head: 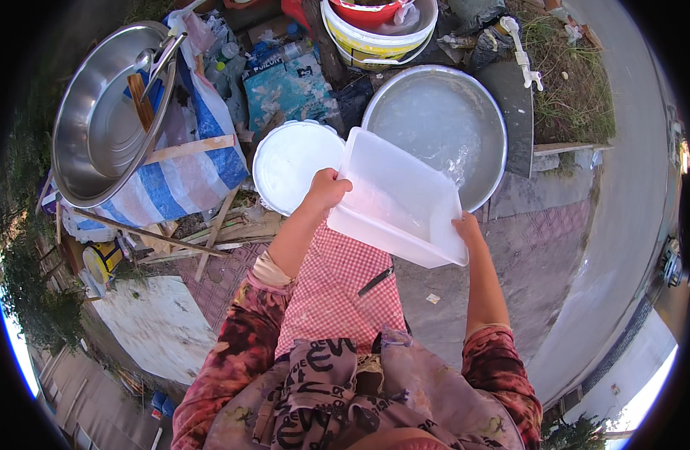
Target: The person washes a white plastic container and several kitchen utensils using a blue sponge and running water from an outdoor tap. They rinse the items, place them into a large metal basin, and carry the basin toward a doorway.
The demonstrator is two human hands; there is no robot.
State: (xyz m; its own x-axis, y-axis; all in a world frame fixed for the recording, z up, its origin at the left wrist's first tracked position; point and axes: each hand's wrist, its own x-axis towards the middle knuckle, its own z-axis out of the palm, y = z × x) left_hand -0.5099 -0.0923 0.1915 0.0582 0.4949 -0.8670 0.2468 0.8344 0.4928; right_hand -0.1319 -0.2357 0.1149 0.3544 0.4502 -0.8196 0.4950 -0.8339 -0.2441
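A white translucent plastic bin is tilted between my two hands. My left hand grips its left end, with the thumb over the rim. On the other end, my right hand holds the rim near the lower right corner. Just beyond the bin stands a wide metal basin of water, its surface splashing near the bin's right edge. A round white lid lies left of the bin, partly behind my left hand. I cannot tell whether the bin holds water.
A large steel basin rests on a striped woven sheet at the left. Wooden strips lie below it. A yellow-white bucket stands at the back. A white tap rises right of the water basin. Pavement extends right.
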